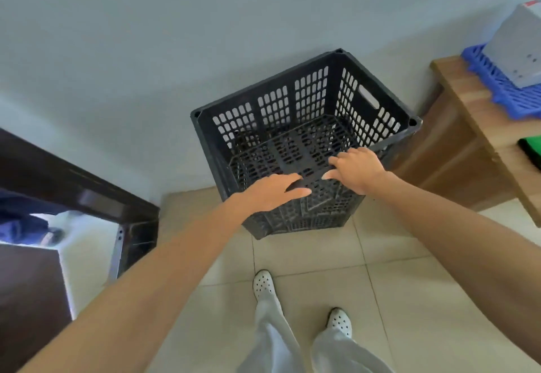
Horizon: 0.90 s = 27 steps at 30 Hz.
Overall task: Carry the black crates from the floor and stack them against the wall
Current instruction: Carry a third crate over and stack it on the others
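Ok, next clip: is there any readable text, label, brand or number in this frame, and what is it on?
Nothing can be read here.
Grey box on the blue plastic pallet, upper right: a red and white patch at its top edge, too blurred and cut off to read.
Black perforated plastic crate by the wall: no label or marking visible.
Wooden table, pale wall, tiled floor: no text.

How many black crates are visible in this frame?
1: the black crate against the wall, left hand and right hand on its near rim. It may top a stack.
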Each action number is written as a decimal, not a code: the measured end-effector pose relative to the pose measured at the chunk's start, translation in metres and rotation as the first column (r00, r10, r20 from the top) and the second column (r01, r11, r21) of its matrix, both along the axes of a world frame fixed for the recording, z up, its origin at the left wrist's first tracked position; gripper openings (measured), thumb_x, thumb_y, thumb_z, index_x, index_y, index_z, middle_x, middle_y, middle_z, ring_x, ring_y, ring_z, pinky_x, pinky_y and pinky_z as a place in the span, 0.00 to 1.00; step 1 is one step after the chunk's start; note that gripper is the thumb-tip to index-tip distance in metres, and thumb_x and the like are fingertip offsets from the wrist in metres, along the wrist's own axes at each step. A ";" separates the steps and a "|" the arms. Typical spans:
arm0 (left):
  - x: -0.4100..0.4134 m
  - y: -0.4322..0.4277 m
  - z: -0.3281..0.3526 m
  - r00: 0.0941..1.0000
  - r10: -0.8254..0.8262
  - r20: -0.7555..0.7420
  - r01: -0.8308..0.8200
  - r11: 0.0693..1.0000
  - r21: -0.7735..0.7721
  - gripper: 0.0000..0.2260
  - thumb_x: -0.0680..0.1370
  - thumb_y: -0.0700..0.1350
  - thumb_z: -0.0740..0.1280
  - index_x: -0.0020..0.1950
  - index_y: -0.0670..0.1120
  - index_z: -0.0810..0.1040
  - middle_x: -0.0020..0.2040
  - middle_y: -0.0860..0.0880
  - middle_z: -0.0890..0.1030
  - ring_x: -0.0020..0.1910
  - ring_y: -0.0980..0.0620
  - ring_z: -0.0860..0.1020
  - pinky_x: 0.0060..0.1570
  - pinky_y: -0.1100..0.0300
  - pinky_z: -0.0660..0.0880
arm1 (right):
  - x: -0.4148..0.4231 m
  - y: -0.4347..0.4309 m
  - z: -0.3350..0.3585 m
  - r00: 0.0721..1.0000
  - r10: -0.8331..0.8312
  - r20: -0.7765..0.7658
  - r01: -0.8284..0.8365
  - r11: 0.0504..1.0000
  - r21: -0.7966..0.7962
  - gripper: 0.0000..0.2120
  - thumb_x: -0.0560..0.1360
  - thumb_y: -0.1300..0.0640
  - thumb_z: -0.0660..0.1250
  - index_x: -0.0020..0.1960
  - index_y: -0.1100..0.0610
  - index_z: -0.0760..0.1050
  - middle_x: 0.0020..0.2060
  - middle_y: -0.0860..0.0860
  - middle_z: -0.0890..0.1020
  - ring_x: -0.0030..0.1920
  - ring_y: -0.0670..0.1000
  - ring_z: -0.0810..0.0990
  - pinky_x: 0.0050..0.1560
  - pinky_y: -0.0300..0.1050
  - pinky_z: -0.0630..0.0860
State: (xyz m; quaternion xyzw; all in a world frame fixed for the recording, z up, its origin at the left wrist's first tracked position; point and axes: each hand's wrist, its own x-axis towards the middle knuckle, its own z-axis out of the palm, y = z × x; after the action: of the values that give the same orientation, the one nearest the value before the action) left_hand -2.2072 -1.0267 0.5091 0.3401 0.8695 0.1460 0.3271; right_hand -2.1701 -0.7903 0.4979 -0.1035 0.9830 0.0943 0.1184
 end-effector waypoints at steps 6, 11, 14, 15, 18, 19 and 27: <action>0.039 -0.045 -0.015 0.900 0.021 -0.436 -0.125 0.970 -0.210 0.21 0.81 0.39 0.61 0.74 0.49 0.62 0.54 0.45 0.81 0.47 0.41 0.82 0.39 0.49 0.77 | 0.002 -0.004 0.008 0.999 0.034 0.031 -0.035 0.998 0.048 0.26 0.81 0.39 0.48 0.70 0.54 0.66 0.57 0.53 0.79 0.59 0.57 0.77 0.52 0.49 0.71; 0.033 -0.058 -0.010 0.839 -0.053 -0.542 -0.112 0.958 -0.266 0.25 0.77 0.31 0.63 0.71 0.47 0.63 0.43 0.46 0.82 0.41 0.43 0.83 0.33 0.52 0.70 | 0.005 -0.017 0.007 0.999 0.043 -0.033 -0.041 0.998 0.042 0.24 0.80 0.37 0.50 0.63 0.53 0.72 0.49 0.51 0.82 0.52 0.56 0.81 0.48 0.49 0.72; 0.017 -0.070 -0.001 0.813 -0.094 -0.575 -0.099 0.950 -0.296 0.23 0.77 0.32 0.63 0.69 0.47 0.66 0.43 0.47 0.83 0.41 0.43 0.83 0.34 0.53 0.71 | 0.006 -0.030 0.007 0.997 -0.016 -0.082 0.015 1.000 -0.012 0.28 0.79 0.33 0.48 0.55 0.53 0.76 0.43 0.50 0.84 0.48 0.55 0.82 0.48 0.49 0.72; 0.010 -0.074 0.002 0.808 -0.101 -0.581 -0.095 0.950 -0.297 0.24 0.76 0.31 0.63 0.69 0.47 0.66 0.44 0.46 0.83 0.42 0.43 0.83 0.35 0.54 0.71 | 0.006 -0.035 0.006 0.995 -0.042 -0.086 0.039 0.998 -0.039 0.29 0.78 0.32 0.47 0.55 0.52 0.76 0.42 0.50 0.84 0.47 0.55 0.82 0.48 0.50 0.71; -0.011 -0.086 0.005 0.793 -0.142 -0.592 -0.069 0.945 -0.319 0.27 0.75 0.30 0.62 0.71 0.49 0.66 0.46 0.46 0.83 0.43 0.43 0.83 0.37 0.53 0.74 | 0.005 -0.051 0.005 0.991 -0.088 -0.098 0.080 0.993 -0.086 0.32 0.77 0.31 0.45 0.52 0.52 0.78 0.40 0.51 0.84 0.46 0.55 0.82 0.49 0.50 0.71; -0.016 -0.090 0.004 0.790 -0.156 -0.592 -0.062 0.942 -0.331 0.28 0.75 0.30 0.62 0.72 0.49 0.65 0.48 0.47 0.83 0.44 0.43 0.83 0.38 0.53 0.75 | 0.004 -0.055 0.004 0.990 -0.091 -0.110 0.080 0.992 -0.100 0.32 0.77 0.31 0.45 0.52 0.52 0.78 0.41 0.50 0.84 0.46 0.55 0.82 0.49 0.50 0.71; -0.061 -0.111 0.004 0.735 -0.229 -0.638 0.014 0.946 -0.323 0.21 0.79 0.35 0.63 0.70 0.49 0.69 0.42 0.46 0.84 0.37 0.43 0.82 0.31 0.55 0.71 | -0.033 -0.062 0.002 1.000 0.020 0.005 -0.019 0.987 -0.162 0.26 0.79 0.38 0.58 0.69 0.53 0.70 0.57 0.52 0.81 0.60 0.56 0.76 0.54 0.51 0.73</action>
State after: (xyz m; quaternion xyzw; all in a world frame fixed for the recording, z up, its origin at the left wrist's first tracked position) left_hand -2.2680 -1.1376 0.5129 0.3733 0.9158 -0.1394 0.0501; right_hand -2.2029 -0.8520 0.5000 -0.1229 0.9860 0.0149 0.1118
